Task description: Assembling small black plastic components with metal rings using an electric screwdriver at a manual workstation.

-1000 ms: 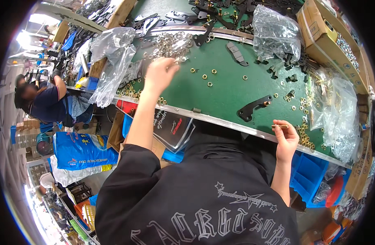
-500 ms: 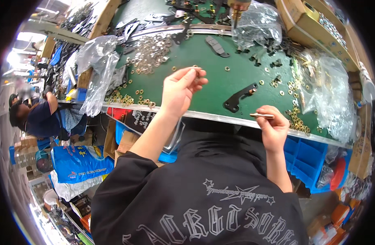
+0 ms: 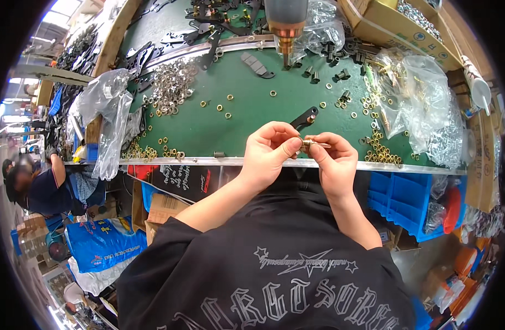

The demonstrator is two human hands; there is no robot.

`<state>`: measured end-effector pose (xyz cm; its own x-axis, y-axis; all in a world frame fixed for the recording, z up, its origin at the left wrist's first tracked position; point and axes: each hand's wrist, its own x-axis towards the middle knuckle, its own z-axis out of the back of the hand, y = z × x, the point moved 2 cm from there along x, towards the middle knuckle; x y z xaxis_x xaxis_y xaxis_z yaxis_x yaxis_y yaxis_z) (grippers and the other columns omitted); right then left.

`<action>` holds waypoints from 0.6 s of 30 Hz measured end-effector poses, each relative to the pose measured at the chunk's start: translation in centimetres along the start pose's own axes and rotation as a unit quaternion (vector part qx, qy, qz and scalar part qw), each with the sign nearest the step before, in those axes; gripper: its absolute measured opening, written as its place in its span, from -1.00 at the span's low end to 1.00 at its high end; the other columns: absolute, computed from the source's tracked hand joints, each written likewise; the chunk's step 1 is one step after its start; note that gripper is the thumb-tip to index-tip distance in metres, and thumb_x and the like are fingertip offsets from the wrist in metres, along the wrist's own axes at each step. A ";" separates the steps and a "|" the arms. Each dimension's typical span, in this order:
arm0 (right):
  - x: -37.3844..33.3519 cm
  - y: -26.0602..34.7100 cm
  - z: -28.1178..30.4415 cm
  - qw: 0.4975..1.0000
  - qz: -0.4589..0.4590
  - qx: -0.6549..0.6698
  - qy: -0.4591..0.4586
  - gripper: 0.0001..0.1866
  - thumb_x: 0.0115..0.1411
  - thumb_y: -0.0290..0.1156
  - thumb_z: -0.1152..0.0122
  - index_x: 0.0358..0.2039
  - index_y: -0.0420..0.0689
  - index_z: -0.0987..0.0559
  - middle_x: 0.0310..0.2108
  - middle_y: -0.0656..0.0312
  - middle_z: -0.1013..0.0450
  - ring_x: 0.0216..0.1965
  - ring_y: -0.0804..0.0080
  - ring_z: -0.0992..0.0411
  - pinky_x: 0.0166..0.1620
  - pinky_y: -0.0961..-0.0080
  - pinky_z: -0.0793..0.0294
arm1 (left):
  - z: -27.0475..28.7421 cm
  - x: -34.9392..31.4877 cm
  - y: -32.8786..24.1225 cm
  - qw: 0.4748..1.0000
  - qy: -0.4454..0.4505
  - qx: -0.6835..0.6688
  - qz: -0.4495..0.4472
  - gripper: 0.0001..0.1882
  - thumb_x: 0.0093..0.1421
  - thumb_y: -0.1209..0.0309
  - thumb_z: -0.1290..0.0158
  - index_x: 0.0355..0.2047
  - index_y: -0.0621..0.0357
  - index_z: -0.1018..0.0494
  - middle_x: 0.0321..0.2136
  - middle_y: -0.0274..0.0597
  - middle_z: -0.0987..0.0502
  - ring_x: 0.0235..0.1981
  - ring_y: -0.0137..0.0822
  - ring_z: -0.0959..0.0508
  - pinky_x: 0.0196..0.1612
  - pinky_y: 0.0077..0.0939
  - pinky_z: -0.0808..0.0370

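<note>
My left hand (image 3: 270, 154) and my right hand (image 3: 336, 162) meet over the near edge of the green work table. The right pinches a slim brass-coloured pin (image 3: 321, 145) with its tapered end pointing right. At the pin's other end, the left thumb and fingers close on a small part that they mostly hide; I cannot tell its kind. Just beyond the fingertips lies a black metal bracket (image 3: 304, 119) with a copper-coloured stud near its far end, partly covered by my hands.
A tool spindle (image 3: 286, 33) hangs over the table's far middle, near a brake pad (image 3: 256, 65). Silvery washers (image 3: 172, 82) are heaped left. Brass-coloured rings (image 3: 381, 151) lie right, beside a clear plastic bag (image 3: 428, 104). A cardboard box (image 3: 401, 33) stands far right. Another person (image 3: 40, 173) works at left.
My left hand has come right and nearer to me; my right hand has moved left with the pin. They were apart and now touch around it. The whole view has shifted.
</note>
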<state>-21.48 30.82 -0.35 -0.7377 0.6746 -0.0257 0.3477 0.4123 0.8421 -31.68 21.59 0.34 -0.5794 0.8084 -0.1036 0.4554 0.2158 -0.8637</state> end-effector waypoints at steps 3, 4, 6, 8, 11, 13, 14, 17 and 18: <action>-0.2 -0.2 0.2 0.999 -0.044 0.024 0.016 -0.84 -0.02 -0.60 -0.16 -0.36 -0.31 -0.46 -0.41 0.16 -0.47 -0.38 0.53 -0.44 -0.28 0.65 -0.43 | 0.9 0.1 0.3 0.973 0.024 0.174 -0.150 -0.89 0.04 0.51 -0.06 -0.39 0.25 -0.42 -0.46 -0.25 -0.46 -0.47 -0.48 -0.44 -0.40 -0.67 -0.40; -0.2 -0.3 0.3 0.997 -0.067 0.037 0.011 -0.84 -0.01 -0.60 -0.15 -0.36 -0.31 -0.45 -0.42 0.17 -0.47 -0.40 0.52 -0.43 -0.29 0.65 -0.42 | 1.0 0.1 0.2 0.939 0.037 0.258 -0.223 -0.89 0.04 0.51 -0.06 -0.39 0.26 -0.42 -0.45 -0.25 -0.47 -0.46 -0.49 -0.45 -0.40 -0.67 -0.41; -0.2 -0.4 0.3 0.992 -0.112 0.061 -0.002 -0.84 0.00 -0.60 -0.14 -0.35 -0.30 -0.45 -0.44 0.17 -0.47 -0.42 0.50 -0.43 -0.31 0.66 -0.41 | 1.1 0.5 -0.6 0.904 0.036 0.328 -0.272 -0.88 0.04 0.52 -0.06 -0.38 0.27 -0.43 -0.45 -0.24 -0.47 -0.45 -0.49 -0.45 -0.39 -0.66 -0.41; -0.5 -0.2 -0.1 0.997 -0.072 0.004 -0.017 -0.84 0.00 -0.59 -0.14 -0.35 -0.30 -0.45 -0.44 0.18 -0.46 -0.43 0.51 -0.42 -0.32 0.67 -0.41 | 0.8 0.6 -1.4 0.809 0.035 0.458 -0.367 -0.86 0.04 0.54 -0.05 -0.35 0.30 -0.44 -0.45 -0.22 -0.48 -0.44 -0.49 -0.46 -0.36 -0.66 -0.42; -0.9 0.3 -0.5 0.993 0.011 -0.110 -0.048 -0.84 0.01 -0.58 -0.14 -0.35 -0.30 -0.46 -0.46 0.19 -0.46 -0.44 0.53 -0.41 -0.34 0.69 -0.40 | -0.7 -0.3 -1.7 0.914 -0.001 0.351 -0.201 -0.87 0.01 0.52 -0.06 -0.39 0.28 -0.46 -0.48 -0.21 -0.49 -0.46 -0.45 -0.47 -0.38 -0.65 -0.39; -0.7 0.5 -0.6 0.956 0.165 -0.241 -0.020 -0.84 0.01 -0.56 -0.16 -0.35 -0.30 -0.47 -0.47 0.20 -0.45 -0.44 0.54 -0.41 -0.36 0.71 -0.40 | -0.8 -0.5 -1.4 0.949 -0.019 0.292 -0.114 -0.87 0.00 0.51 -0.07 -0.41 0.27 -0.47 -0.50 -0.20 -0.50 -0.48 -0.43 -0.47 -0.39 -0.64 -0.38; -0.7 0.7 -0.7 0.922 0.239 -0.304 -0.006 -0.83 0.00 -0.55 -0.17 -0.36 -0.30 -0.48 -0.48 0.20 -0.45 -0.44 0.55 -0.41 -0.37 0.72 -0.40 | -0.8 -0.5 -1.2 0.976 -0.011 0.206 -0.066 -0.87 0.01 0.51 -0.06 -0.40 0.26 -0.47 -0.49 -0.20 -0.50 -0.48 -0.43 -0.47 -0.39 -0.63 -0.38; -0.5 1.2 -0.6 0.907 0.263 -0.328 0.016 -0.85 -0.01 -0.55 -0.18 -0.38 -0.31 -0.49 -0.49 0.21 -0.46 -0.51 0.56 -0.41 -0.45 0.74 -0.39 | -0.8 -0.5 -0.7 0.999 0.003 0.027 0.033 -0.87 0.02 0.52 -0.04 -0.38 0.26 -0.47 -0.48 -0.21 -0.49 -0.49 -0.42 -0.47 -0.39 -0.62 -0.38; -0.5 1.4 -0.5 0.899 0.274 -0.339 0.028 -0.86 -0.01 -0.56 -0.18 -0.40 -0.31 -0.49 -0.50 0.21 -0.46 -0.54 0.57 -0.41 -0.49 0.76 -0.38 | -0.7 -0.4 -0.8 0.996 0.013 0.089 -0.019 -0.86 0.01 0.52 -0.05 -0.37 0.26 -0.47 -0.47 -0.21 -0.49 -0.48 -0.42 -0.47 -0.38 -0.62 -0.38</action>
<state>-20.94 30.73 1.10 -0.5968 0.6235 0.5051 0.2493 -0.4543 0.8553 -31.31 21.43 1.37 -0.5750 0.8160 -0.0587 0.3057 0.1478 -0.9406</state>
